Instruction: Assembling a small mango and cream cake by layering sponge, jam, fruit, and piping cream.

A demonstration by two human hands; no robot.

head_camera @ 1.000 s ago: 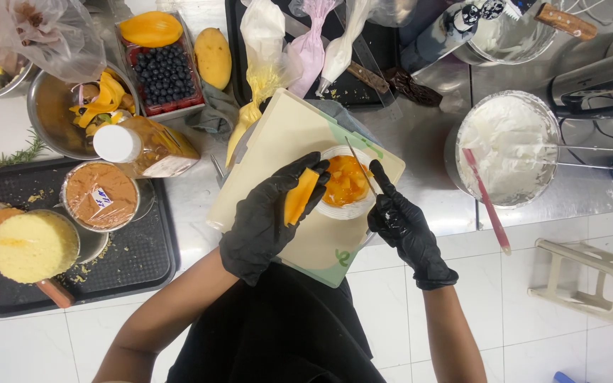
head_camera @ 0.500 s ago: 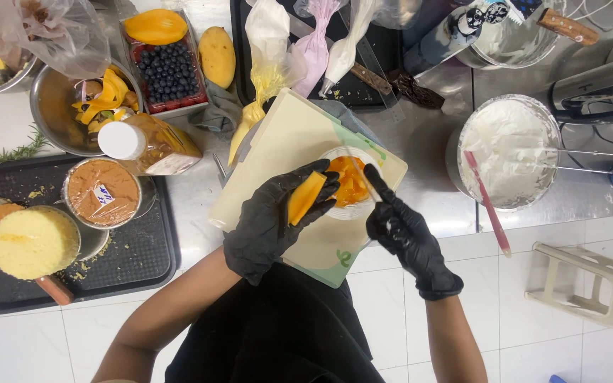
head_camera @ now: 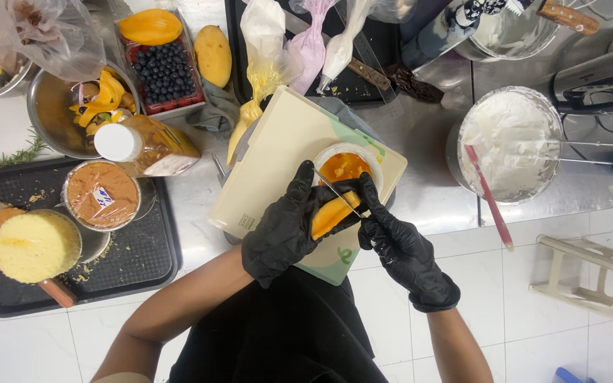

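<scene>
Orange mango slice (head_camera: 331, 215), long axis slanting up toward the small tub (head_camera: 347, 167), is lying cupped in the closed left hand (head_camera: 285, 230) above the cutting board (head_camera: 285, 152), while the right hand (head_camera: 395, 245), just beside, is gripping a thin knife (head_camera: 338, 193) across it.

Left hand (head_camera: 285, 230) cups a mango piece (head_camera: 331, 215) at frame centre; right hand (head_camera: 399, 248) holds a knife (head_camera: 338, 193) against it; small bowl (head_camera: 347, 164) just above.

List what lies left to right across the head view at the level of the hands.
Sponge cake → wrapped bowl → left hand → mango piece → right hand → bowl of whipped cream → white stool.
</scene>
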